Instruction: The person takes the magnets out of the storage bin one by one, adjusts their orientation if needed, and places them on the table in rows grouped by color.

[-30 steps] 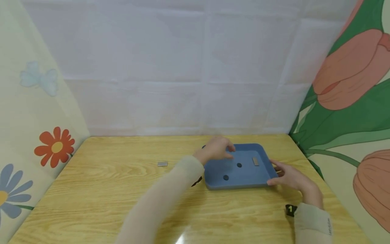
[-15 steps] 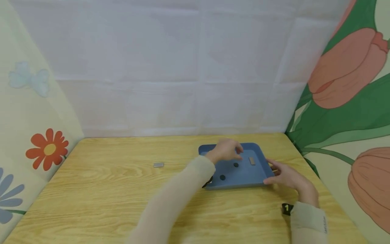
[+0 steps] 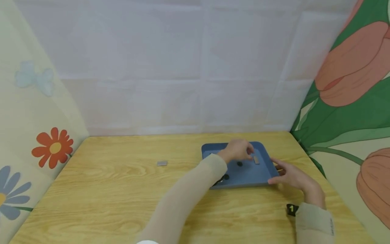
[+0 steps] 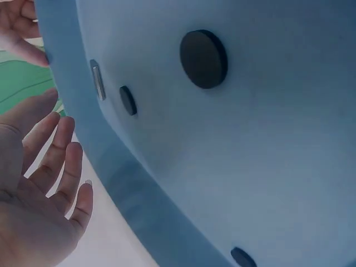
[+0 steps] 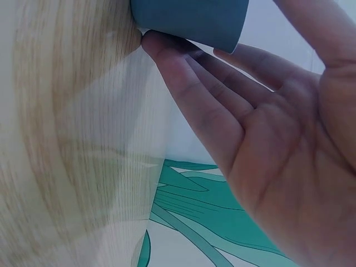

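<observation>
A shallow blue tray rests on the table. Inside lie black discs, one near the middle and one close to the front wall; a larger-looking disc shows in the left wrist view. Toward the tray's right side is a small grey rectangular plate. My left hand hovers over the tray, beside that plate, its fingers loosely bent around nothing. At the right front corner my right hand grips the tray, thumb at the rim and fingers along the outer wall, touching its lower edge in the right wrist view.
Another small grey plate lies on the wooden table, left of the tray. A white cloth backdrop stands behind, with flower-printed panels on both sides. A black tag marked 1 sits at my right wrist.
My left hand has moved rightward across the tray, from its left part toward the grey plate. The right hand keeps its place on the tray's corner. The camera has shifted slightly.
</observation>
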A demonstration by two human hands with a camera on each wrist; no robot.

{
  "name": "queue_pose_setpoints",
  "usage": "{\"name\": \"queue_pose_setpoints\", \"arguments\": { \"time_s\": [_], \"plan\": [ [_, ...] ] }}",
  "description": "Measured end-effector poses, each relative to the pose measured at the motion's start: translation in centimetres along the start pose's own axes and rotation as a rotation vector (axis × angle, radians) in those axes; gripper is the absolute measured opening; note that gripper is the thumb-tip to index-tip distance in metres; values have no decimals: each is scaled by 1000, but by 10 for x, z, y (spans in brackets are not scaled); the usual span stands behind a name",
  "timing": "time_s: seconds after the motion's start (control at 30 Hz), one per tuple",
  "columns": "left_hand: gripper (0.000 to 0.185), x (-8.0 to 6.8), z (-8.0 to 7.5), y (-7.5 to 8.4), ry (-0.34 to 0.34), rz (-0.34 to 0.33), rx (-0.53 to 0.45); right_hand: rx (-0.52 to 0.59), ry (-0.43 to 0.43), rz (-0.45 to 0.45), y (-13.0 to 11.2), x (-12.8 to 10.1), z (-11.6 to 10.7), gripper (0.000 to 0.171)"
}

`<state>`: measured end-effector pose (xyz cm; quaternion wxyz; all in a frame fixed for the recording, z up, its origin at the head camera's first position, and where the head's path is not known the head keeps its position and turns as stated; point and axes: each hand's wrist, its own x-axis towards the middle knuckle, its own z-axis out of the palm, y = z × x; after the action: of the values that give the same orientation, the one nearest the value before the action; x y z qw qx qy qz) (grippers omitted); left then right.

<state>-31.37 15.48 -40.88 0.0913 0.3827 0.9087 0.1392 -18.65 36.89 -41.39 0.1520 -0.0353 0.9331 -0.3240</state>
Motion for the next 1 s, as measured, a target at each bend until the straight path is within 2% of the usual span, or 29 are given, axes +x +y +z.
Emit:
{"name": "queue_pose_setpoints", "arguments": {
  "time_s": [0.13, 0.37, 0.8, 1.0],
  "plan": [
    [29, 5, 5, 2, -7, 11, 2, 3, 9, 0, 1, -1, 0, 104],
    [31, 20, 16, -3, -16, 48, -69, 22, 17, -11, -1, 1, 1, 102],
    [39, 33, 29, -5, -44, 70, -25, 31, 21, 9, 1, 4, 5, 102],
    [40, 39, 35, -5, -85, 60, -22, 35, 27, 9, 2, 3, 4, 101]
  ]
}}
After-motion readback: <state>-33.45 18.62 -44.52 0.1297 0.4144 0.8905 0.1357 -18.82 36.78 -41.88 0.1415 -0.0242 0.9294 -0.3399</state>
